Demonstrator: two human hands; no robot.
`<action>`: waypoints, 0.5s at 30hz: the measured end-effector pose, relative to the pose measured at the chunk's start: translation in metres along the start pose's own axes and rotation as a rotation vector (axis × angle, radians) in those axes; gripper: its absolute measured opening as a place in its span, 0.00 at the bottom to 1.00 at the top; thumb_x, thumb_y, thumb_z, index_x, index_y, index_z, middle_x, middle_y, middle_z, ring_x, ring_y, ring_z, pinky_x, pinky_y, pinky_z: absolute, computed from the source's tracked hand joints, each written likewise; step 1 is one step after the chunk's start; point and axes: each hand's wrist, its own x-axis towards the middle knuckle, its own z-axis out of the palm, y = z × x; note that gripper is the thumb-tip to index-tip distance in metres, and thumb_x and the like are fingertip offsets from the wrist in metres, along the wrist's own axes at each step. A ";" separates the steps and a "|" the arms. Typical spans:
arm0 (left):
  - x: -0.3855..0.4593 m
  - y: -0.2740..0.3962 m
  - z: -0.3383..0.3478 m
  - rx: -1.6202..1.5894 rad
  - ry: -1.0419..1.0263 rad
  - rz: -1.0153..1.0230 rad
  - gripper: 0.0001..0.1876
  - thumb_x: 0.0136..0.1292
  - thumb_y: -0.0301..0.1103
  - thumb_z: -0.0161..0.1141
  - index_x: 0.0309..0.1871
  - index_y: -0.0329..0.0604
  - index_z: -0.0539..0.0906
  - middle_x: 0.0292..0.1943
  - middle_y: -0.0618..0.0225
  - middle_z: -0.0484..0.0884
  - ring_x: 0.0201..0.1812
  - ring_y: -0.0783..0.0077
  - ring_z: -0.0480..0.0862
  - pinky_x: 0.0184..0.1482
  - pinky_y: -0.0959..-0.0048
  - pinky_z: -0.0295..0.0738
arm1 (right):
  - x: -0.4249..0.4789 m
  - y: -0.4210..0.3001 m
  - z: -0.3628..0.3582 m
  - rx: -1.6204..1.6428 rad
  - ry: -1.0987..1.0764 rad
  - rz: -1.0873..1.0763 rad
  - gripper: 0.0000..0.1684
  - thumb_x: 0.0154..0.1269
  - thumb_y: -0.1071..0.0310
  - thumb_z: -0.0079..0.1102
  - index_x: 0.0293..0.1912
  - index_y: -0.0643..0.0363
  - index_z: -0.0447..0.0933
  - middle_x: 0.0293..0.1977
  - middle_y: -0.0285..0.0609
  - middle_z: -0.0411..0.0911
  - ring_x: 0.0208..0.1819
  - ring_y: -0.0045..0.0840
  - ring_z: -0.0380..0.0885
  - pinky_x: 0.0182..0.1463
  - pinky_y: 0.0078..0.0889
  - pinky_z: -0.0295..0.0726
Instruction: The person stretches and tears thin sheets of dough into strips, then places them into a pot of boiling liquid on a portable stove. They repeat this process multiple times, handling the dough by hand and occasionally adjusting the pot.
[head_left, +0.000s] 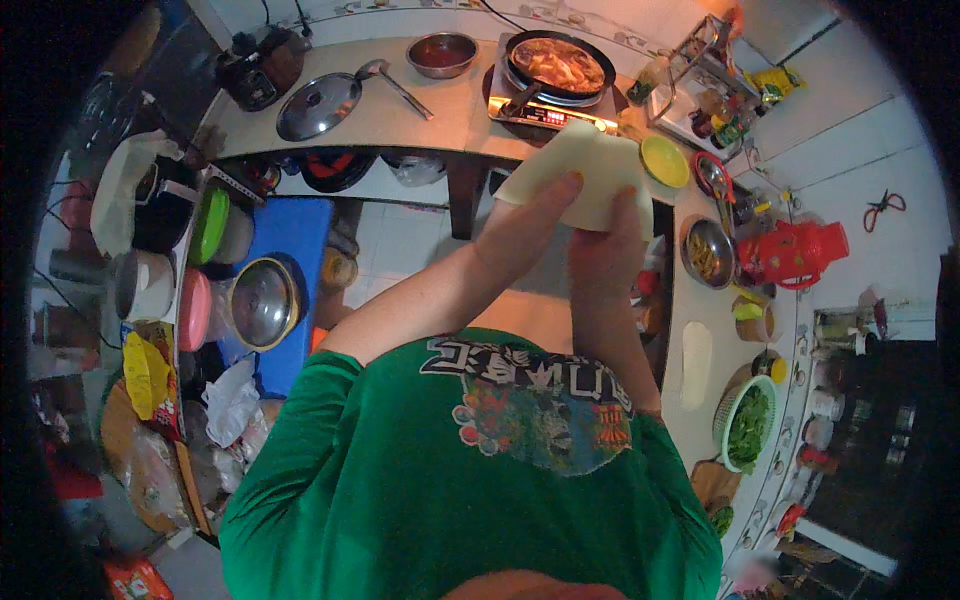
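Observation:
A pale yellowish sheet (600, 161), cloth or paper, hangs between my two hands at the counter's front edge. My left hand (551, 199) grips its left part with the thumb on top. My right hand (609, 236) has hold of its lower right part, and some of those fingers are hidden. Just past the sheet, a black frying pan (611, 75) of reddish-orange food (559, 66) sits on a lit induction cooker (510, 103). The pan's handle points toward me. To the right of the sheet lies a yellow-green plate (664, 161).
On the back counter are a steel bowl of red liquid (442, 56), a ladle (405, 94) and a glass lid (319, 106). Along the right counter stand a steel bowl of food (709, 253), a red thermos flask (791, 253) and a basket of leafy greens (748, 427). A bottle rack (694, 97) fills the corner.

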 end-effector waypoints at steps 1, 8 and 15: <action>0.001 0.000 0.002 -0.028 0.008 0.015 0.19 0.67 0.32 0.51 0.60 0.39 0.69 0.53 0.63 0.75 0.55 0.71 0.74 0.57 0.70 0.69 | 0.002 -0.006 0.005 0.012 0.013 -0.012 0.21 0.70 0.64 0.46 0.58 0.65 0.64 0.54 0.46 0.70 0.56 0.31 0.70 0.61 0.38 0.69; 0.021 -0.010 0.008 -0.146 0.104 -0.046 0.19 0.70 0.37 0.47 0.61 0.38 0.67 0.55 0.60 0.73 0.60 0.65 0.71 0.62 0.66 0.65 | 0.011 -0.033 -0.002 -0.403 0.021 -0.260 0.21 0.71 0.62 0.44 0.57 0.66 0.65 0.52 0.45 0.72 0.55 0.30 0.71 0.59 0.34 0.72; 0.029 -0.043 0.030 -0.579 0.088 -0.177 0.22 0.71 0.42 0.44 0.61 0.38 0.65 0.57 0.58 0.71 0.59 0.61 0.72 0.63 0.62 0.65 | 0.026 -0.050 -0.048 -0.226 0.033 -0.161 0.24 0.73 0.57 0.40 0.58 0.65 0.65 0.53 0.44 0.72 0.55 0.29 0.72 0.59 0.35 0.72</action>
